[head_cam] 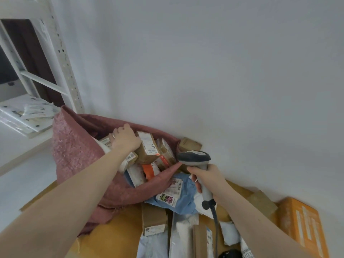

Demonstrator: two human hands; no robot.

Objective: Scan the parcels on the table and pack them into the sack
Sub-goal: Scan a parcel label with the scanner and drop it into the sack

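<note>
A pink woven sack (74, 153) stands open at the left end of the table, filled with several parcels. My left hand (125, 138) reaches into its mouth and rests on a small brown box (107, 141) near the top; whether the fingers grip it I cannot tell. A taller cardboard box (149, 148) lies just right of that hand. My right hand (208, 176) holds a grey barcode scanner (195, 158) by its handle, head pointing left at the sack's rim. A blue mailer bag (183, 199) with a label lies below the scanner.
More parcels cover the wooden table (119, 228): a long brown box (153, 218), white mailers (184, 229), an orange box (303, 224) at the right edge. A white metal shelf (61, 58) with stacked white packets (28, 116) stands at the left. A white wall runs behind.
</note>
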